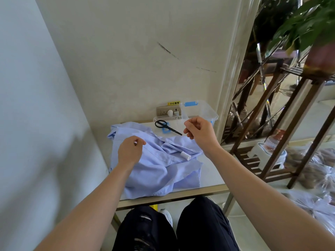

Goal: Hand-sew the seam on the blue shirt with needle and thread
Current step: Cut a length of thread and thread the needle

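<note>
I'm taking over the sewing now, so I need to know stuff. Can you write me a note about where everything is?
Left hand: over the shirt, fingertips pinched; thread too fine to see.
Right hand: raised by the box, pinching what looks like the needle.
Spool lies on the shirt; scissors behind it, beside the box.
Done: tools out; no stitches visible.
To do: probably thread the needle, then sew the seam.

home room | potted plant (306, 24) on wooden rack (282, 127) | wall socket (168, 111) | small table (210, 180)
</note>
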Available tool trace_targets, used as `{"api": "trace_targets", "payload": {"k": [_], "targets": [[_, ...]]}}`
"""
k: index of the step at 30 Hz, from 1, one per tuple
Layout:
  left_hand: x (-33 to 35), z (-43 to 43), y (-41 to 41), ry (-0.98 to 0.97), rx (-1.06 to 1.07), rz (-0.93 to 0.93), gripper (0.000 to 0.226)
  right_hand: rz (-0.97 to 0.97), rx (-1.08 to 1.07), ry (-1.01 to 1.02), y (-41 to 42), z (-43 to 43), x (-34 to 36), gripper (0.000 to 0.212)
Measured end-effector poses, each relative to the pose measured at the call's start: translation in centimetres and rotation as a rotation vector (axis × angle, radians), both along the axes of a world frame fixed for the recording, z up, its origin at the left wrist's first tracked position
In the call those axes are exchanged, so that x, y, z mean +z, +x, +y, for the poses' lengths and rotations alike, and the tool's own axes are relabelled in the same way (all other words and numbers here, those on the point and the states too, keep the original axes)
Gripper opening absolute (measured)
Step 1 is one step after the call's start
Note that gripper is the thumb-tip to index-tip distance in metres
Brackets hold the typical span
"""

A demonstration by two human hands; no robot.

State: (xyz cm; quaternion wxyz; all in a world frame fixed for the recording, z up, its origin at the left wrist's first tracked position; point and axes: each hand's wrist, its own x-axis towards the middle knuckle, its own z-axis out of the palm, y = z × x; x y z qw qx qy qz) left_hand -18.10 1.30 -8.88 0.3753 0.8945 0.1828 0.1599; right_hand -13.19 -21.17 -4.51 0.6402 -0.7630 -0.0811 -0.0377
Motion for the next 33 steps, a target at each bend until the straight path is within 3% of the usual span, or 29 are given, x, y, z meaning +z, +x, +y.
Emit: {"api": "trace_targets", "payload": {"k": [4,9,12,14,19,21,28,33], "targets": [[0.0,0.0,0.0,-0.026,-0.035,-0.047,0.015,0.005,0.041,-0.008,-0.3,0.3,0.3,0.008],[1.5,-0.6,-0.4,0.177,0.144,-0.178,0.024,-0.007,0.065,0.013,-0.9,0.4,0.8,0.010],[3.2,-2.1,-0.9,-0.005,-0.045,-0.334,0.022,-0.011,0.069,0.024,-1.2,0.2,1.2,0.010],[4.3,-3.6,-1.2,-0.155,-0.223,-0.334,0.018,-0.012,0.077,0.022,-1.3,0.3,1.3,0.008],[5.7,-7.4,-1.0,-0.551,-0.489,0.003,0.029,-0.026,0.101,0.026,-1.5,0.4,1.4,0.008],[5.8,-8.0,-1.1,-0.497,-0.516,0.099,0.028,-0.035,0.097,0.016,-1.5,0.2,1.4,0.007],[4.5,-6.8,-0.6,-0.279,-0.349,-0.043,0.032,-0.025,0.081,0.001,-0.9,-0.5,0.7,0.012],[3.0,-6.0,-0.1,-0.212,-0.366,0.020,0.032,-0.030,0.061,-0.012,-0.4,-0.2,0.3,0.015]]}}
